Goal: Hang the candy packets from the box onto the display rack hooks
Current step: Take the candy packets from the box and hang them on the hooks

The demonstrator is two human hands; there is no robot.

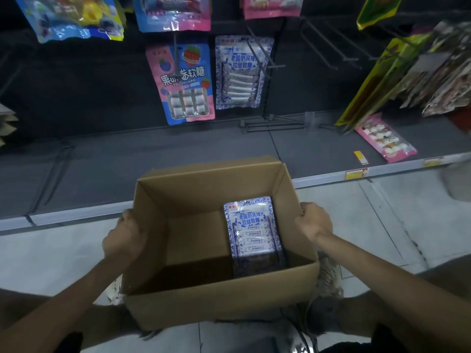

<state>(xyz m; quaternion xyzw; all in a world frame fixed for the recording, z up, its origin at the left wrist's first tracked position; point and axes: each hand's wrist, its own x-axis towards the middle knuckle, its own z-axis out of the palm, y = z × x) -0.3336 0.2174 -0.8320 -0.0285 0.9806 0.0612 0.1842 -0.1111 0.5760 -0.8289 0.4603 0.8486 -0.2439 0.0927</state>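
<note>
In the head view, the packets along the top edge are being cut off by the frame, the yellow packets at right are blurring beyond reading, and the box's near wall is hiding part of its floor. The left hand and right hand are clamped on opposite walls of the cardboard box, which is sitting low before the shelf. Inside, a blue-and-white candy packet is lying flat against the right wall, while a matching packet is hanging on a rack hook.
</note>
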